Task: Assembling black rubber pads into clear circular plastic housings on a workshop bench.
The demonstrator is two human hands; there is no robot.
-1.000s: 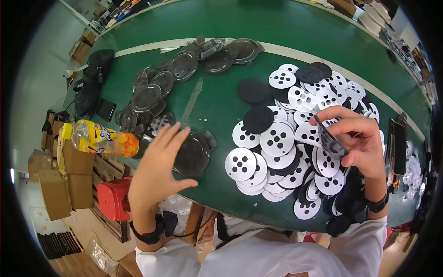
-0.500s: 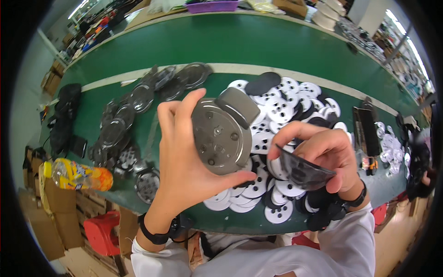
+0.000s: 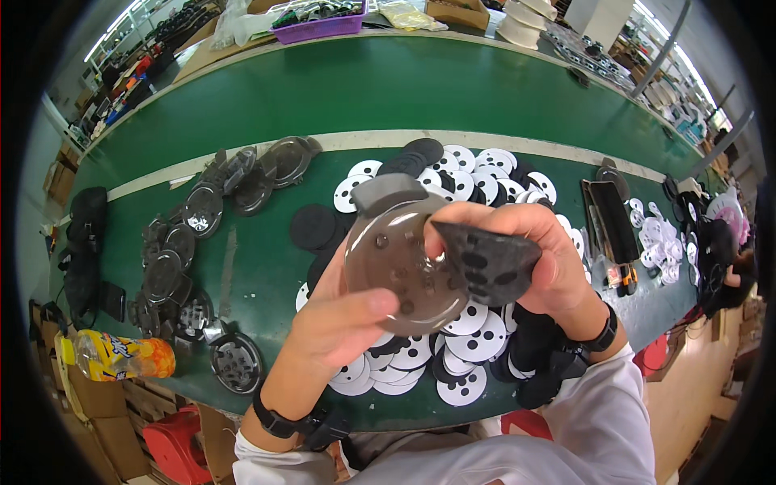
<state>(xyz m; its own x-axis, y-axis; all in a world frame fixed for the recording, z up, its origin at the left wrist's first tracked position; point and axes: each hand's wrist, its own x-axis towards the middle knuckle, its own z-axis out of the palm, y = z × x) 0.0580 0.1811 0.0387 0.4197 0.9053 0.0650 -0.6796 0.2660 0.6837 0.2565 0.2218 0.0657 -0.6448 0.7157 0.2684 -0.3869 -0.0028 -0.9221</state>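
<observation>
My left hand (image 3: 338,327) holds up a round grey plastic plate (image 3: 396,263) with small holes and a tab at its top, thumb across its lower rim. My right hand (image 3: 543,257) grips a black perforated round pad (image 3: 487,263) and presses its edge against the right side of the plate. Both are raised above a heap of white and black perforated discs (image 3: 461,182) lying on the green table (image 3: 420,89); the hands hide the middle of the heap.
Several grey round plates (image 3: 202,212) lie scattered on the left of the table. An orange drink bottle (image 3: 121,357) lies at the near left edge. A black tray with tools (image 3: 612,218) and more discs (image 3: 659,234) sit at right. A purple bin (image 3: 319,24) stands far back.
The left hand went from reaching down to the table to holding the grey plate up. The right hand brought the black pad in against the plate's right side.
</observation>
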